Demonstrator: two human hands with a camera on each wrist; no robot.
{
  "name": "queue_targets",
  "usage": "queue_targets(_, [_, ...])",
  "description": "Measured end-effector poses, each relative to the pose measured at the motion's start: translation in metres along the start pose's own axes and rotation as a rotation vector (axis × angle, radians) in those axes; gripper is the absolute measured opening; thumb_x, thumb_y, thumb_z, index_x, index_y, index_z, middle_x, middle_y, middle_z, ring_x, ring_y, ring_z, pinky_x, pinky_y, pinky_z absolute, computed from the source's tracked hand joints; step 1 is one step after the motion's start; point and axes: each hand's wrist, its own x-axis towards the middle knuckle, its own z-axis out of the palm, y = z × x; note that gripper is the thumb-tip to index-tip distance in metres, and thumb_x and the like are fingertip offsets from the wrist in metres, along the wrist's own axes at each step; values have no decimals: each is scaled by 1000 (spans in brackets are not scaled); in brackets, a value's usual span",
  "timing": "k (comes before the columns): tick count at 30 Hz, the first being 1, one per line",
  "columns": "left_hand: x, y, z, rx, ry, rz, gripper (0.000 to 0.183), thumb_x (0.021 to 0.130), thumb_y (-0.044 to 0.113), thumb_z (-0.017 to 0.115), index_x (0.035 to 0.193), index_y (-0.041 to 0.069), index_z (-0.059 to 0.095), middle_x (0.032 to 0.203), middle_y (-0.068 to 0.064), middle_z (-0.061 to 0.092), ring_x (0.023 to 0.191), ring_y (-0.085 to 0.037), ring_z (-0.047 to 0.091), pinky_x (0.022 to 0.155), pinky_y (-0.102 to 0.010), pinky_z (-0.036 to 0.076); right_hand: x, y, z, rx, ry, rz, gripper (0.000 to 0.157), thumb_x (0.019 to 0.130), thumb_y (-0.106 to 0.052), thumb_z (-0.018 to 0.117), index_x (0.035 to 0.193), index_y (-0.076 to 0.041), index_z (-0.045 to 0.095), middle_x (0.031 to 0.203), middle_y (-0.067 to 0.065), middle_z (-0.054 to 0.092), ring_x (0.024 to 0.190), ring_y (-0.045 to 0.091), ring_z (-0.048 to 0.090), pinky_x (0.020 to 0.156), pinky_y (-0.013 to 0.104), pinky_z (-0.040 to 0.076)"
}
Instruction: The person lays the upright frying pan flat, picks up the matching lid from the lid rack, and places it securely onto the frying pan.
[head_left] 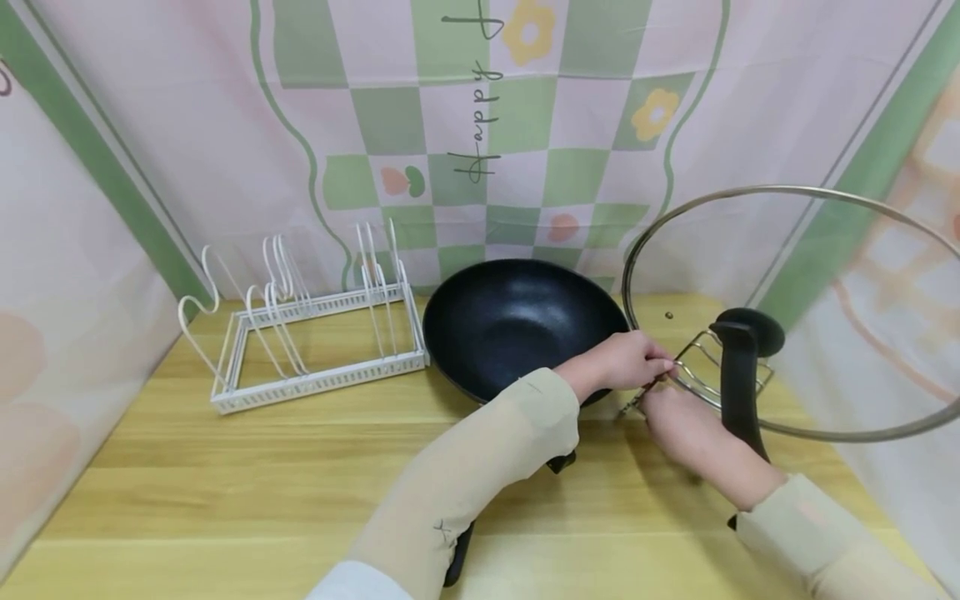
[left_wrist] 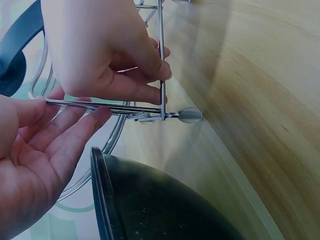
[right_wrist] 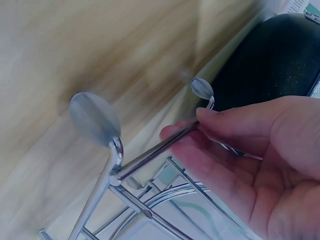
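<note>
A chrome wire rack (head_left: 701, 379) with flat round feet (right_wrist: 95, 118) stands on the table at the right. My left hand (head_left: 626, 360) pinches its wire frame between thumb and fingers, near the wok's right edge. Just below, my right hand (head_left: 678, 421) pinches a rod (right_wrist: 157, 150) of the same rack near its feet. A large glass lid (head_left: 847, 317) with a metal rim and a black handle (head_left: 738, 375) stands upright at the rack. How it sits there is partly hidden. The black wok (head_left: 517, 325) rests left of the hands.
To the left of the wok stands a white dish rack (head_left: 322, 383) with upright wire loops. A black handle end (head_left: 459, 554) shows beneath the left sleeve. A small dark knob (head_left: 669, 315) lies behind the wire rack. Printed cloth (head_left: 517, 117) hangs behind the wooden table (head_left: 300, 483).
</note>
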Motion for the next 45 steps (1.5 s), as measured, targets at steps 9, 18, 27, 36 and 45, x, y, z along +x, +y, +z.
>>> queue_targets(9, [1, -2, 1, -23, -6, 11, 29, 109, 26, 52, 117, 17, 78, 94, 7, 73, 75, -2, 59, 70, -15, 44, -4, -1, -5, 1, -33, 2, 17, 82, 8, 69, 76, -5, 60, 74, 15, 63, 68, 35, 65, 56, 48, 55])
queue_targets(18, [0, -3, -1, -64, -24, 7, 28, 109, 25, 53, 116, 15, 78, 101, 9, 74, 82, -2, 67, 70, -14, 46, -6, -3, -13, 42, -51, -9, 17, 87, 3, 70, 76, -10, 66, 68, 4, 60, 58, 22, 59, 48, 42, 50])
queue_targets(27, [-1, -4, -2, -101, -34, 5, 27, 108, 24, 55, 117, 15, 78, 111, 8, 74, 84, -3, 68, 70, -14, 47, -13, -11, -27, 49, 70, -55, 17, 86, 3, 73, 79, -12, 70, 75, 4, 68, 61, 23, 63, 47, 39, 48])
queue_targets(36, [-1, -6, -2, -70, -31, 21, 26, 108, 24, 55, 121, 19, 77, 99, 10, 72, 70, -2, 58, 62, -15, 44, -21, -11, -46, 53, 199, -71, 18, 84, -1, 77, 102, -3, 76, 78, 8, 70, 47, 15, 49, 43, 37, 44])
queue_targets(45, [-2, -4, -1, -100, -26, -14, 29, 108, 23, 56, 131, 18, 73, 111, 8, 74, 81, 1, 64, 71, -12, 48, -21, 3, -58, 115, 342, -125, 16, 78, -2, 84, 93, -4, 80, 84, 11, 75, 57, 17, 61, 50, 38, 50])
